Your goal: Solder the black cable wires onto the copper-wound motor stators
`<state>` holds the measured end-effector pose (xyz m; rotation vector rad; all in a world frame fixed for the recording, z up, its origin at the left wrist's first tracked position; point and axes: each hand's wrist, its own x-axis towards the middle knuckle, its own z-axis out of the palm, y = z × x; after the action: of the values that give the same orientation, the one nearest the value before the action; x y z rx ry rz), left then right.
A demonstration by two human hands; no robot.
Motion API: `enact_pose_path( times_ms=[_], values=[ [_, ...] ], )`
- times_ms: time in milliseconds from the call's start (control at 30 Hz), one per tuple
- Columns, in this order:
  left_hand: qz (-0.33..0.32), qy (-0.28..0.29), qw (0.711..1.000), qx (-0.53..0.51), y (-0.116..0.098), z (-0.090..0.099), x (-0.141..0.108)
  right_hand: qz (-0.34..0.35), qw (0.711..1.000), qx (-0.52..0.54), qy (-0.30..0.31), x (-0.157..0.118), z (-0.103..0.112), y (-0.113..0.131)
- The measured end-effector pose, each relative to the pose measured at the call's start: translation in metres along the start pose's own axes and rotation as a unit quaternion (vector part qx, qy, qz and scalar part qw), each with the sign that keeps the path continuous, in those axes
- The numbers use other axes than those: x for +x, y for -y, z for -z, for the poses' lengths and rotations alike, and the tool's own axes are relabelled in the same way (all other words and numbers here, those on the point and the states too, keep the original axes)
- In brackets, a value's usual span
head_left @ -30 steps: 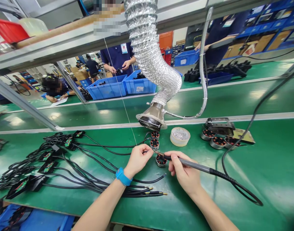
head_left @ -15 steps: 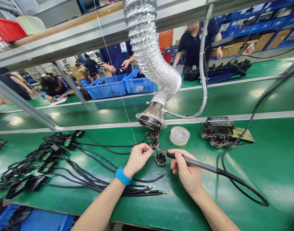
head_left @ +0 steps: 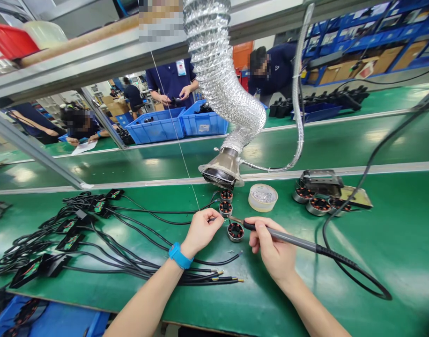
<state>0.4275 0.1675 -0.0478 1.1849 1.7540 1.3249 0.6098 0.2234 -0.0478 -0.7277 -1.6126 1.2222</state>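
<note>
Along the near edge of the green bench (head_left: 404,243), I had my left hand (head_left: 202,232), a blue band at its wrist, curled with the fingers (head_left: 214,223) pinched on a thin black wire (head_left: 211,219). My right hand (head_left: 272,245) clenched a soldering iron (head_left: 283,235), its slim grey handle running back into a black rubbery cord. The iron's metal tip sat just beside the wire's end and close behind a squat round motor stator (head_left: 235,231) with copper windings in a dark core. Two more stators (head_left: 225,208) lined up beyond it, beneath the flared metal mouth of a fume extractor (head_left: 219,171) on a ribbed foil duct (head_left: 218,70). To the right sat a round tub of silvery scraps (head_left: 262,197), then three stators (head_left: 317,206) beside a dark metal jig (head_left: 321,182). Toward the bench's left side sprawled black cables (head_left: 130,238) ending in flat circuit boards (head_left: 26,272).
</note>
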Motion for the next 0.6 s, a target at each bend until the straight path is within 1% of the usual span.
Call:
enact_pose_path(
  times_ms=[100,200,267,333,467,533,600],
  values=[
    [0.000,0.001,1.000,0.000,0.001,0.000,0.000,0.005,1.000,-0.002,0.003,0.000,0.000,0.001],
    [0.003,0.004,1.000,0.003,0.001,0.000,-0.001,0.030,0.999,-0.024,0.015,0.003,-0.002,0.001],
    [0.006,0.008,1.000,0.003,0.000,0.000,-0.002,0.060,0.997,-0.043,0.019,0.006,-0.006,0.001],
    [0.006,0.013,1.000,0.006,-0.001,0.001,-0.003,0.106,0.992,-0.069,0.027,0.009,-0.010,0.000],
    [-0.015,0.026,0.999,0.039,-0.006,0.001,-0.007,0.215,0.966,-0.123,0.076,0.016,-0.020,-0.004],
    [-0.032,0.025,0.997,0.068,-0.009,0.000,-0.011,0.236,0.958,-0.131,0.095,0.017,-0.024,-0.008],
    [-0.046,0.023,0.994,0.097,-0.010,-0.001,-0.015,0.231,0.957,-0.133,0.113,0.017,-0.027,-0.013]
  ],
)
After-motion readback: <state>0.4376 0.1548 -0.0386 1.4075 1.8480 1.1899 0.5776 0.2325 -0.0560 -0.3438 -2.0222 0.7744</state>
